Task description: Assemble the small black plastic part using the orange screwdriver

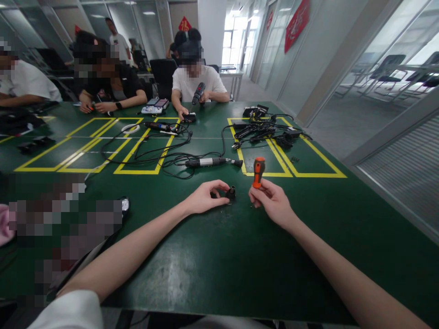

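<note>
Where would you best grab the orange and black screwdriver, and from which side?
I'd likely take the screwdriver by the thick upper part of its handle, coming down from above. It stands nearly upright with that part bare, while the right hand holds it low, near the handle's bottom.

On the green table, far and to the right, we see black cables tangled over yellow tape; across from us, a white-shirted person holds a power drill; far right hangs a red banner.
</note>
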`<state>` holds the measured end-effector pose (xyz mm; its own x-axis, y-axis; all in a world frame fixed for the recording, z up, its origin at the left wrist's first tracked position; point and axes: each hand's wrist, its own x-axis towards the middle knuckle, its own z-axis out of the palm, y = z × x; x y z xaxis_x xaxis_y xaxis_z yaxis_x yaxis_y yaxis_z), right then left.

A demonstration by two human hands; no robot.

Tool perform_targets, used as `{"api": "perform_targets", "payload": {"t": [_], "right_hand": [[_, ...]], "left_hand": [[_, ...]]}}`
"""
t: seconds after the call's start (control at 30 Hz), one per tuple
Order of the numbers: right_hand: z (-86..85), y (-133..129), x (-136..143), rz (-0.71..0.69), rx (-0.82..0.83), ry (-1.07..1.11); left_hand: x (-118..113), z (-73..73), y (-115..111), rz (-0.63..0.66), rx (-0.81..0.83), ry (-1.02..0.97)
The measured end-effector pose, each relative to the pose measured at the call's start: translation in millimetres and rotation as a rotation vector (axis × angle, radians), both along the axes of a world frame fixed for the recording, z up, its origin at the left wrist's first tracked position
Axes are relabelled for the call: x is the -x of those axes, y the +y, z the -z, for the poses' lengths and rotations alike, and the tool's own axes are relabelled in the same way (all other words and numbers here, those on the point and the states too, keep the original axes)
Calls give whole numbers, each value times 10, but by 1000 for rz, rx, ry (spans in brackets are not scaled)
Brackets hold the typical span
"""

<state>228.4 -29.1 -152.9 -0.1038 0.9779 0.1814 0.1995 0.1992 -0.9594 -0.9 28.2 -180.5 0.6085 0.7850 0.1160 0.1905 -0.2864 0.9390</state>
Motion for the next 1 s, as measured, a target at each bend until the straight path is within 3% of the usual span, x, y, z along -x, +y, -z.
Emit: {"api": "perform_targets", "payload": {"t": [0.17,0.43,0.6,1.0], "right_hand": [[16,108,-136,178,-40,13],[106,190,-218,119,338,-77],[72,175,-207,109,454,-8],[149,-170,306,23,496,343]], "left_hand": [[-21,-1,7,-27,-26,8],[-29,-3,9,-35,-17,10],[-34,-18,-2,-41,-21,20],[-16,-11,-9,-47,-33,21]]}}
